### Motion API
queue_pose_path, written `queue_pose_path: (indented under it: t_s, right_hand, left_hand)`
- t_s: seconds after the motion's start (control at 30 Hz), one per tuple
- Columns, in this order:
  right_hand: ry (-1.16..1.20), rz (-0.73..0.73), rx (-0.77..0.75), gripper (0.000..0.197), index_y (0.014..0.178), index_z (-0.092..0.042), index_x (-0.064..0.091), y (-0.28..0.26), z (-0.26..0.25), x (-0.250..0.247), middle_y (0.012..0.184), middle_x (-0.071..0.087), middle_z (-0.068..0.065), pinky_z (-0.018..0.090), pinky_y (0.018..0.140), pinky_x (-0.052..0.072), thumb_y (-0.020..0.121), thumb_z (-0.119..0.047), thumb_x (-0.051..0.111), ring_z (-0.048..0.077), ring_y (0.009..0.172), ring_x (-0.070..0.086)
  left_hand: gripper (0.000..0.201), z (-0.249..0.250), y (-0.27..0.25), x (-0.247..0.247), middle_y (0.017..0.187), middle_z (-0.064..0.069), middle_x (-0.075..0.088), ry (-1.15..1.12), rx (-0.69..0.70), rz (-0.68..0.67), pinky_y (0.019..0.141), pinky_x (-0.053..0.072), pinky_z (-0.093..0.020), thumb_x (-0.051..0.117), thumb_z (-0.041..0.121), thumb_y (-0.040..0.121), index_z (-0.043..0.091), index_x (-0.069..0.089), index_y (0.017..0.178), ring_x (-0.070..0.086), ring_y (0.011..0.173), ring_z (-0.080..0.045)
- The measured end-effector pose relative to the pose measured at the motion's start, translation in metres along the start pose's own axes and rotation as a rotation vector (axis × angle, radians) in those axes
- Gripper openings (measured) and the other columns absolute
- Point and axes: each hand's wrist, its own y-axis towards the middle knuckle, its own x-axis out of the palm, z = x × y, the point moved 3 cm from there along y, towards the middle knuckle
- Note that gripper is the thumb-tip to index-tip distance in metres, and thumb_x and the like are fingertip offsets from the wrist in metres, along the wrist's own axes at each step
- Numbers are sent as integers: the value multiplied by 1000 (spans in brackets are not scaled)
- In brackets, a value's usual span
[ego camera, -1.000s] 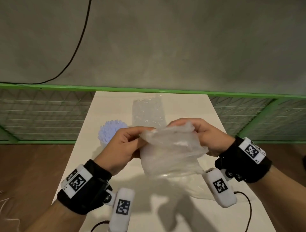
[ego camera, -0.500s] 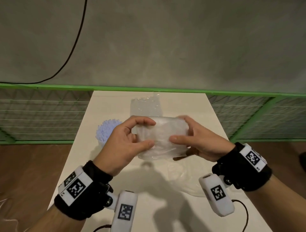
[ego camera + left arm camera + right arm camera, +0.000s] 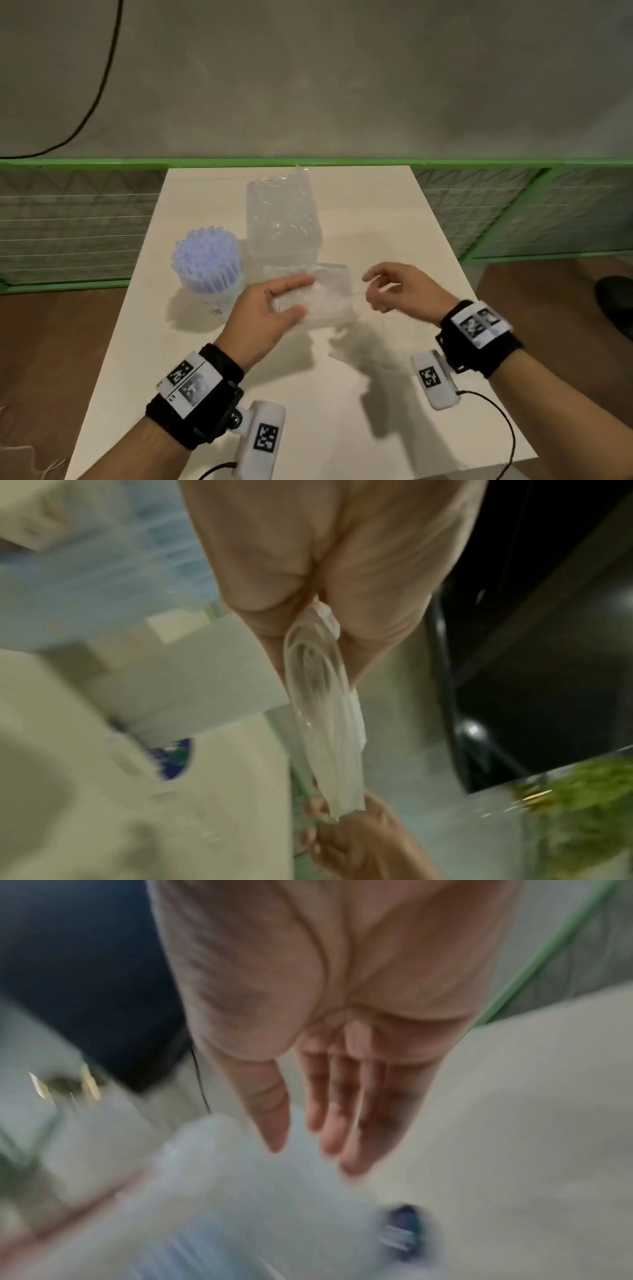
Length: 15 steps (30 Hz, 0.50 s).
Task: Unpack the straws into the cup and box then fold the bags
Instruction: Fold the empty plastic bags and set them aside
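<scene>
Clear plastic, folded into a flat packet, is what the moment turns on: the folded bag (image 3: 318, 298) is held above the counter (image 3: 342, 411), pinched at its left end between the thumb and fingers of the left hand (image 3: 270, 308), with its long axis running left to right, so that its free end points toward the right hand (image 3: 394, 291). In the left wrist view the bag (image 3: 329, 723) is seen edge-on, hanging out of that grip toward the other hand. The right hand is just beside the free end and holds nothing; its fingers are loosely curled in the head view and nearly straight in the blurred right wrist view (image 3: 342, 1096), and whether a fingertip touches the plastic cannot be told. The left hand is therefore judged the one to carry or set down the packet. Just beyond the bag stands the clear box (image 3: 282, 219), and left of that the cup (image 3: 209, 263), filled with pale blue straws (image 3: 202, 250) standing upright; both are near the left hand's path and could be knocked. Another clear bag (image 3: 370, 346) appears to lie flat on the counter beneath and to the right of the hands, probably yet to be folded, though its outline is faint.
</scene>
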Motion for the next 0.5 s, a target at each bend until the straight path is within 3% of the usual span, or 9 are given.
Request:
queue_pose_path:
  t_s: [0.03,0.1,0.2,0.27,0.33,0.4,0.43,0.5]
  right_hand:
    - [-263,37,13,32,105,-23,59,-1,24,0,92,64,-1,30,73,49,79,-16,77,24,78,64]
    - [-715,-51,83,56,113,-29,50,-9,72,12,107,49,-3,30,80,46,66,-32,81,24,95,54]
    - [-995,-165,181,78,126,-30,40,-25,130,36,122,38,-3,37,88,45,61,-53,76,24,110,44]
    - [-1021,-100,177,66,126,-31,43,-31,151,46,123,43,-5,36,88,43,71,-57,68,22,112,45]
    - [-1013,-2,133,41,124,-29,49,-30,158,48,122,51,-6,34,87,42,88,-44,58,21,113,50]
    - [-1026,22,111,26,121,-25,56,-25,159,45,118,59,-3,33,85,43,96,-28,48,23,110,56]
    - [-984,40,107,23,117,-23,59,-24,157,40,113,62,-1,33,83,45,98,-25,46,24,105,59]
    - [-685,128,78,16,103,-21,63,-25,142,22,95,68,-1,31,75,46,100,-20,47,23,87,64]
  left_hand:
    - [51,-15,0,-2,117,24,70,59,-20,17,108,45,-31,72,0,84,44,74,108,58,113,4]
    - [52,-43,1,-2,112,29,69,209,-64,50,107,43,-23,72,4,80,53,72,98,61,115,6]
    - [49,-74,1,0,112,16,70,344,-153,78,92,38,-11,68,-4,81,39,71,104,62,115,-8]
    - [45,-88,1,3,114,10,71,383,-210,75,89,35,-11,68,-4,82,31,73,110,63,114,-12]
    - [45,-98,3,6,117,6,71,428,-243,55,88,35,-11,67,-4,83,29,73,113,62,113,-14]
    - [44,-103,4,8,121,2,71,452,-264,49,89,35,-14,67,-3,84,29,73,115,61,112,-16]
    - [44,-103,4,8,122,1,70,456,-269,50,89,35,-14,67,-2,85,29,72,115,60,110,-15]
    - [40,-103,6,8,125,1,69,434,-271,71,89,34,-15,69,3,86,29,71,116,59,111,-13]
